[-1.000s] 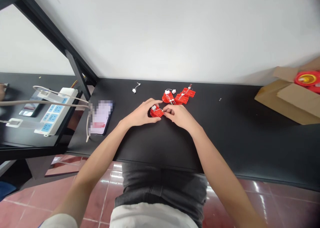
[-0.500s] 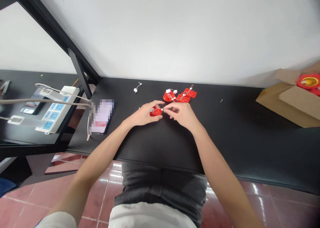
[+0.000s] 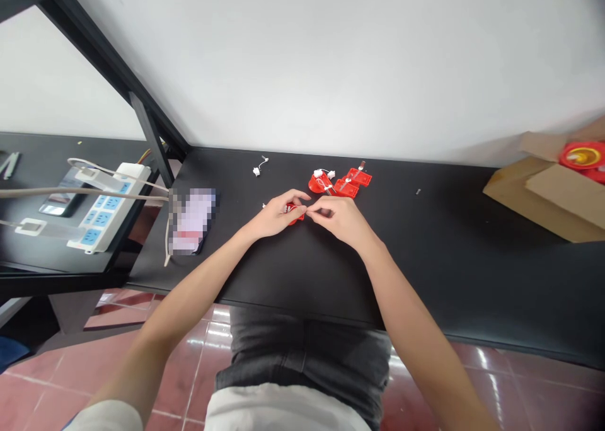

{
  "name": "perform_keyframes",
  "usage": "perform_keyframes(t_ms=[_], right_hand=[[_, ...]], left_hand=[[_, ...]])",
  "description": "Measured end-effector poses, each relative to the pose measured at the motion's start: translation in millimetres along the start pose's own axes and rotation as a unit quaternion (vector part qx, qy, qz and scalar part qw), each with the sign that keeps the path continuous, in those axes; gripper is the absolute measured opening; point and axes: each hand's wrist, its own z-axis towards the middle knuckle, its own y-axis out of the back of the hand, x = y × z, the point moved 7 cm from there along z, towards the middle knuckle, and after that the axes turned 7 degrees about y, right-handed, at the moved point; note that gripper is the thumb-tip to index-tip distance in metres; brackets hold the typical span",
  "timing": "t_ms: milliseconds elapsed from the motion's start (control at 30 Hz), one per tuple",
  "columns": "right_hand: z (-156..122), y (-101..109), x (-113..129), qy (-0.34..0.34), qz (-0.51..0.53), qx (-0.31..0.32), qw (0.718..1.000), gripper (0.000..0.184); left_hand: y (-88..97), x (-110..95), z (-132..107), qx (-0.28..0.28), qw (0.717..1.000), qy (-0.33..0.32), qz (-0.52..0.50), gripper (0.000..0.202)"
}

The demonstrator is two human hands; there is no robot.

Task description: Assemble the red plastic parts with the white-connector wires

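Observation:
Over the middle of the black table, my left hand (image 3: 278, 213) is closed around a small red plastic shell (image 3: 297, 220), mostly covered by the fingers and thumb. A bit of white wire shows inside it. My right hand (image 3: 339, 215) meets it from the right, its thumb and forefinger pinched at the shell's right edge. What sits in that pinch is hidden. Just behind the hands lie more red plastic shells (image 3: 348, 188) with white wires and metal strips, and a white wired piece (image 3: 256, 171) rests alone to the left.
A phone (image 3: 193, 222) lies at the table's left end beside a cable. Farther left, on another surface, are a white power strip (image 3: 109, 205) and a second phone (image 3: 61, 195). An open cardboard box (image 3: 534, 195) with red and yellow items stands right. A small metal strip (image 3: 418, 192) lies near the wall.
My left thumb has moved up over the red shell, covering more of it. The white piece seen at my right fingertips is now hidden. The things on the table have stayed put.

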Motion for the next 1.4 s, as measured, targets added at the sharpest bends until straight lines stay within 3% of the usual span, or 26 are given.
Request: perform_keyframes(t_ms=[133, 267, 467, 600, 700, 767, 867, 933, 967, 1067, 1133, 1300, 1400], right_hand=[[-0.9, 3.2, 2.2, -0.01, -0.003, 0.001, 1.0, 0.012], [-1.5, 11.5, 13.2, 0.021, -0.01, -0.055, 0.998, 0.017], [-3.0, -5.5, 34.3, 0.112, 0.012, -0.037, 0.993, 0.026], [-4.1, -9.9, 34.4, 0.119, 0.006, -0.038, 0.992, 0.021], [-4.0, -7.0, 31.8, 0.101, 0.004, -0.041, 0.994, 0.018], [-3.6, -3.2, 30.4, 0.088, 0.006, -0.044, 0.995, 0.018], [-2.8, 7.7, 29.1, 0.077, 0.004, -0.076, 0.994, 0.017], [-2.5, 16.7, 27.5, 0.073, 0.004, -0.109, 0.991, 0.016], [-2.3, 20.7, 26.0, 0.068, 0.004, -0.124, 0.99, 0.016], [-2.0, 28.7, 20.4, 0.043, 0.0, -0.151, 0.988, 0.018], [-2.0, 31.1, 18.3, 0.036, -0.001, -0.159, 0.987, 0.018], [-1.7, 28.2, 18.7, 0.047, 0.019, -0.153, 0.987, 0.015], [-1.3, 25.2, 18.6, 0.045, 0.02, -0.144, 0.988, 0.015]], left_hand=[[-1.2, -1.1, 1.1, 0.006, 1.0, -0.006, -0.024, 0.032], [-1.0, -2.3, 1.3, -0.003, 1.0, -0.013, -0.003, 0.03], [-7.7, -9.6, 0.6, -0.006, 0.995, -0.078, 0.067, 0.019], [-11.6, -14.7, -3.1, 0.011, 0.991, -0.073, 0.113, 0.024], [-0.8, -18.3, -7.3, 0.022, 0.983, -0.066, 0.172, 0.049], [15.8, -21.7, -10.4, 0.024, 0.981, -0.081, 0.175, 0.067], [52.7, -22.8, -13.6, -0.025, 0.987, -0.088, 0.131, 0.062], [75.0, -17.0, -15.0, -0.074, 0.988, -0.054, 0.127, 0.054], [79.6, -13.0, -15.6, -0.068, 0.987, -0.034, 0.14, 0.052], [75.9, -0.8, -18.0, 0.021, 0.981, 0.01, 0.192, 0.051], [73.8, 5.6, -19.3, 0.051, 0.976, 0.024, 0.208, 0.048], [79.5, 17.1, -13.7, 0.014, 0.982, 0.05, 0.179, 0.035], [80.2, 13.1, -9.4, -0.037, 0.984, 0.037, 0.173, 0.032]])
